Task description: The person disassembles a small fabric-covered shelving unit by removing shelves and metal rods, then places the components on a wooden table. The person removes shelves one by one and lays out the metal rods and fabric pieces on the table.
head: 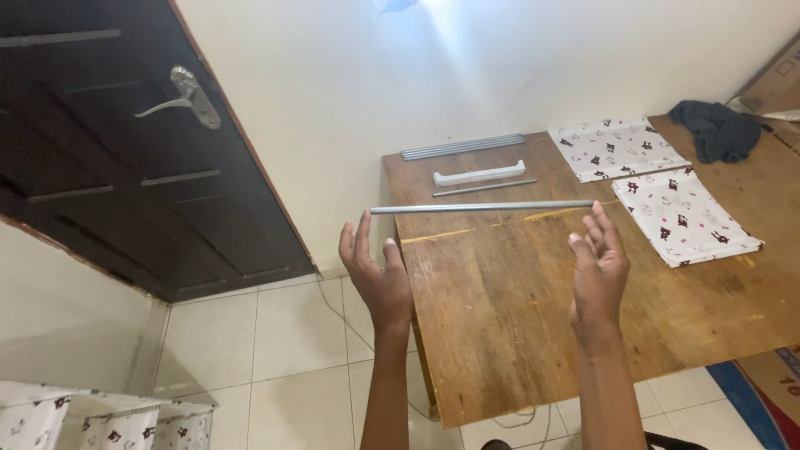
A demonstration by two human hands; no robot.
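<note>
A thin grey metal rod (483,207) hangs level above the wooden table (517,333), spanning the gap between my two raised hands. My left hand (377,275) has its fingers up and apart, a fingertip touching the rod's left end. My right hand (598,262) meets the right end the same way. The rod is carried only by these fingertips, one at each end.
On the table's far side lie a bundle of grey rods (462,147), a white plastic bar (479,175), a thin rod (485,188), two patterned white fabric panels (612,148) (687,215) and a dark cloth (717,129). A dark door (125,183) stands left; patterned fabric bins (92,421) sit on the tiled floor.
</note>
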